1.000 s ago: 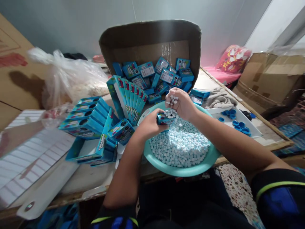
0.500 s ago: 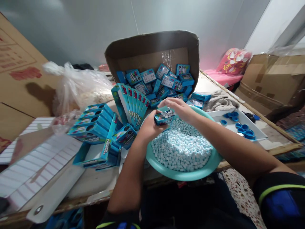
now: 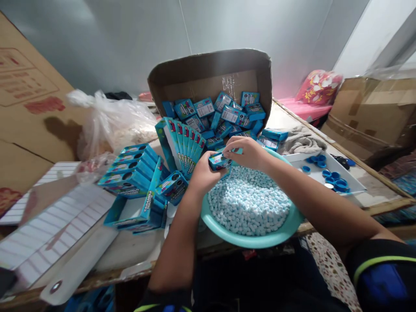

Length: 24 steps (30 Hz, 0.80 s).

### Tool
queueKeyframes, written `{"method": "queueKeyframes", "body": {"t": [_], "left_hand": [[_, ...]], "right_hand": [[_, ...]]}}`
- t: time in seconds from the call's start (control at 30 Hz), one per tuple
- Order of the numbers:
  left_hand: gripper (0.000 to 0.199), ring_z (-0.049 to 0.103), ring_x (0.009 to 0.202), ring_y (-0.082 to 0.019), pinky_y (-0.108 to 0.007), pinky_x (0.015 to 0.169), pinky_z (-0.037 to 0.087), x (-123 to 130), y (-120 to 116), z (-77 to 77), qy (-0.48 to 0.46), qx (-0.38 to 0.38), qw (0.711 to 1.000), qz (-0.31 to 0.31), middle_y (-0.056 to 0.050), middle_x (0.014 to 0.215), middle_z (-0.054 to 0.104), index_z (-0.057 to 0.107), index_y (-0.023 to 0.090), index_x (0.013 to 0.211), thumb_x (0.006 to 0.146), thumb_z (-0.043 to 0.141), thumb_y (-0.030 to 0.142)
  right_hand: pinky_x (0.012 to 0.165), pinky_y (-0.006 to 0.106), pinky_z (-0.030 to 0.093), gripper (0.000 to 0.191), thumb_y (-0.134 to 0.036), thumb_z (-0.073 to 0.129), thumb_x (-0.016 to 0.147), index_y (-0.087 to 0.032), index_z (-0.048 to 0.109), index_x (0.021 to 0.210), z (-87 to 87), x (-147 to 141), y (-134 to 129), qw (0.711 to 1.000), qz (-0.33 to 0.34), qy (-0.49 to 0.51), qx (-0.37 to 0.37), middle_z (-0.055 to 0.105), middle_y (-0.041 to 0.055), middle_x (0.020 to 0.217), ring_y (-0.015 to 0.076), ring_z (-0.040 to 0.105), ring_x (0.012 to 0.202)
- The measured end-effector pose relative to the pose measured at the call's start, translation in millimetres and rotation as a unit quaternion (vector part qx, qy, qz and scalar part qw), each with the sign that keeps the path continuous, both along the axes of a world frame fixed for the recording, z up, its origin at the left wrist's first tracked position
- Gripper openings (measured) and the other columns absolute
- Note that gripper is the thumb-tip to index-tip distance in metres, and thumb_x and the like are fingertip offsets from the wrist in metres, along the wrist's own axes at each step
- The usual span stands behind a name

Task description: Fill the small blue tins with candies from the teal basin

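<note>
My left hand (image 3: 205, 174) grips a small blue printed box (image 3: 218, 162) at the left rim of a turquoise basin (image 3: 250, 241). Small pale blue and white pellets (image 3: 250, 208) fill much of the basin. My right hand (image 3: 244, 151) is at the top of the held box, its thumb and fingers pinched together at the box's edge; it appears to hold the top flap. Left of my left hand stand a blue box (image 3: 172, 187) and a fanned row of blue cartons (image 3: 186, 145). Behind my hands, an open cardboard box (image 3: 208, 60) holds several blue boxes.
A white tray (image 3: 354, 184) with blue round caps lies at the right, below a grey cloth (image 3: 300, 141). At the left are blue display cartons (image 3: 130, 173), a clear plastic bag (image 3: 120, 121) and a long white plastic strip (image 3: 78, 268). Cardboard boxes flank the table.
My right hand has gone from cupping over the box's opening to pinching at its top edge. The white pellets heaped at the opening no longer show. The view has shifted slightly.
</note>
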<state>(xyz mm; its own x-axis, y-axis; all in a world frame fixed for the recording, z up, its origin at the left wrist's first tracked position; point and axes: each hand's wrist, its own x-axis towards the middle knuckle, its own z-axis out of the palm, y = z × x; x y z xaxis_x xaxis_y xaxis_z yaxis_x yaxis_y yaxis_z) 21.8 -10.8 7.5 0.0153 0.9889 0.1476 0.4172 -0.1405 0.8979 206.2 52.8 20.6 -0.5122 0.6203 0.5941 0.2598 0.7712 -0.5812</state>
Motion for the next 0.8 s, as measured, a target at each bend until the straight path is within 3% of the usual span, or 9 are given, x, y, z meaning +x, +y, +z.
{"method": "queueKeyframes", "body": {"t": [0.33, 0.63, 0.8], "left_hand": [[0.050, 0.067, 0.087, -0.023, -0.032, 0.076, 0.050, -1.5, -3.2, 4.6, 0.070, 0.003, 0.998, -0.007, -0.005, 0.098, 0.070, 0.061, 0.019, 0.111, 0.066, 0.080, 0.029], [0.051, 0.067, 0.089, -0.024, -0.033, 0.077, 0.051, -3.4, -1.4, 4.2, 0.045, 0.014, 0.999, -0.007, -0.005, 0.097, 0.070, 0.061, 0.018, 0.109, 0.065, 0.082, 0.029], [0.051, 0.067, 0.087, -0.022, -0.032, 0.077, 0.051, -4.5, 0.1, 4.1, 0.036, 0.017, 0.999, 0.000, -0.004, 0.096, 0.069, 0.059, 0.017, 0.112, 0.066, 0.080, 0.028]], "right_hand": [[0.073, 0.026, 0.049, 0.019, -0.005, 0.063, 0.082, -0.018, 0.077, 0.084, 3.3, -6.8, -9.0, 0.999, -0.031, -0.013, -0.043, 0.073, 0.0028, 0.084, 0.0141, 0.063, 0.076], [0.068, 0.026, 0.047, 0.012, -0.015, 0.064, 0.086, -0.017, 0.076, 0.086, -2.4, -8.6, -4.7, 0.997, -0.048, 0.028, -0.058, 0.073, 0.0032, 0.087, 0.0136, 0.061, 0.072], [0.083, 0.031, 0.051, 0.036, -0.004, 0.048, 0.087, -0.019, 0.077, 0.100, -3.3, -8.0, -2.4, 0.996, 0.044, 0.006, 0.073, 0.073, 0.0079, 0.100, 0.0184, 0.065, 0.092]]}}
